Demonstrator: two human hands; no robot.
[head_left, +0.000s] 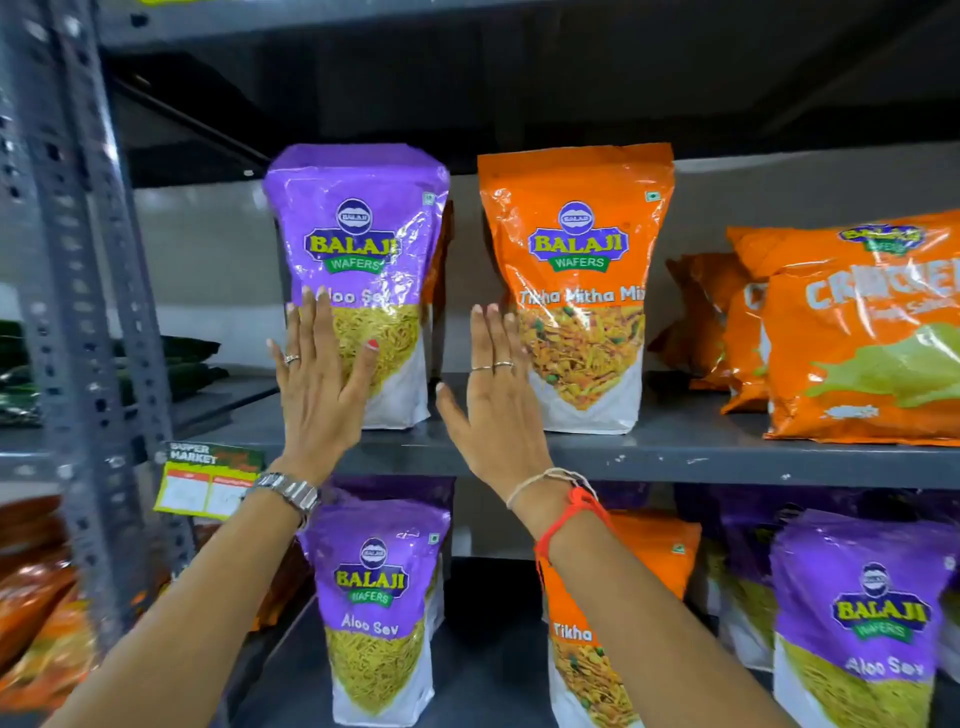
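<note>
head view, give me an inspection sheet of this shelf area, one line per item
surface: grey metal shelf, both pouches upright on it
job's things: purple pouch at left, orange pouch beside it, apart
clutter: orange crisp bags piled at right; price tag on the shelf edge
hands: left hand flat on the purple pouch; right hand open at the orange pouch's left edge, contact unclear
cables: nothing seen
surroundings: perforated upright at left; more pouches on the shelf below

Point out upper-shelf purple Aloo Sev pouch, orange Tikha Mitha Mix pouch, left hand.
Upper-shelf purple plastic Aloo Sev pouch (358, 239): head view, logo.
Upper-shelf orange plastic Tikha Mitha Mix pouch (579, 244): head view, logo.
Left hand (322, 384): head view, back.
</note>
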